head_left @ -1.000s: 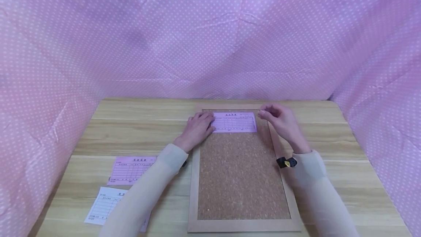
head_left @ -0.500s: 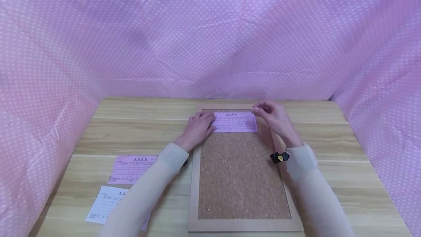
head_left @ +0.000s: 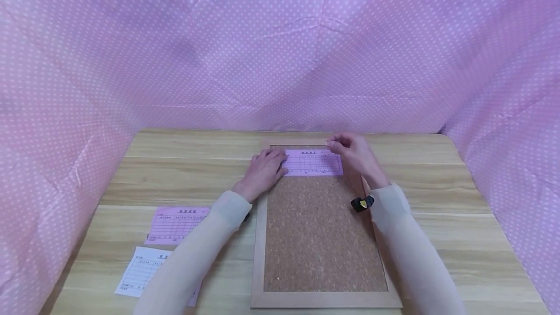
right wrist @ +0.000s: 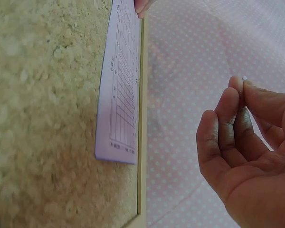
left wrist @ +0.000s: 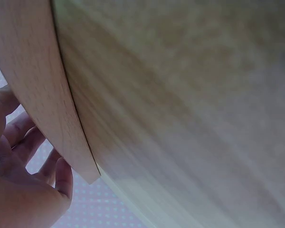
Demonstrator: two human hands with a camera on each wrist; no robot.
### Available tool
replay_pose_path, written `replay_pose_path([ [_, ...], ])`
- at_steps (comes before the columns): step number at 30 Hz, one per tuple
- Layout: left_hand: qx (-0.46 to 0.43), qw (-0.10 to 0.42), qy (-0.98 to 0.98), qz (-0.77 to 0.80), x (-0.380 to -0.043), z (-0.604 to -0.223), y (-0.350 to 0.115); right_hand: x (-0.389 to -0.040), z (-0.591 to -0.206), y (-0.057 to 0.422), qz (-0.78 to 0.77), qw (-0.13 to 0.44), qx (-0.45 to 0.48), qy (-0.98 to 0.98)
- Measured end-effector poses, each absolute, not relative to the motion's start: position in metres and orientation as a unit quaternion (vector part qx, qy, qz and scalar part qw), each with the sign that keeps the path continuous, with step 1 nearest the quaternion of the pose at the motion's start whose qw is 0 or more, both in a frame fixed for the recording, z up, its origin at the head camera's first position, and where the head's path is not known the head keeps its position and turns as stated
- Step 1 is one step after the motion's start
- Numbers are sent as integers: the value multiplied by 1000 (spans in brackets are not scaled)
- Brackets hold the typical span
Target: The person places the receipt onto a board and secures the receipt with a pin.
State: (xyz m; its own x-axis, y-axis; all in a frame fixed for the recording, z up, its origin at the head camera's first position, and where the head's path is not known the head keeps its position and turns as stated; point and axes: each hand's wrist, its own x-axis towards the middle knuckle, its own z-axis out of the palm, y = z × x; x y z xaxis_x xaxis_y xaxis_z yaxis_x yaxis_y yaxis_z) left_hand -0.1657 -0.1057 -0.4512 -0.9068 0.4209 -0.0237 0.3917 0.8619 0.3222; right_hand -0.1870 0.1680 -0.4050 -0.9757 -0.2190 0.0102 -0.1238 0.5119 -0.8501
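A person's left hand (head_left: 264,169), fingers laid out rather than clenched, rests on the left end of a pink printed form (head_left: 312,163) at the far end of a wood-framed cork board (head_left: 325,237), while the right hand (head_left: 356,154), raised over the board's far right corner, pinches a pale object (right wrist: 244,78), too small to identify, between thumb and forefinger. A second pink form (head_left: 175,225) and a white form (head_left: 142,271) lie left of the board, partly behind a sleeve (head_left: 197,252). The form on the cork looks to be a single thin sheet: likely feather-light, limp, apt to slide or crease, best steadied by flat fingertips at an end, or lifted by a corner.
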Motion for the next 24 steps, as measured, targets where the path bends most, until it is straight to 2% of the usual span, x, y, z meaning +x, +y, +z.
replay_pose_path([
  [11, 220, 28, 962, 159, -164, -451, -106, -201, -417, 160, -484, 62, -99, 867],
  [18, 220, 33, 962, 158, -164, -451, -106, -209, -423, 155, -472, 71, -109, 872],
  [24, 221, 28, 962, 160, -165, -452, -106, -216, -426, 151, -455, 93, -108, 879],
])
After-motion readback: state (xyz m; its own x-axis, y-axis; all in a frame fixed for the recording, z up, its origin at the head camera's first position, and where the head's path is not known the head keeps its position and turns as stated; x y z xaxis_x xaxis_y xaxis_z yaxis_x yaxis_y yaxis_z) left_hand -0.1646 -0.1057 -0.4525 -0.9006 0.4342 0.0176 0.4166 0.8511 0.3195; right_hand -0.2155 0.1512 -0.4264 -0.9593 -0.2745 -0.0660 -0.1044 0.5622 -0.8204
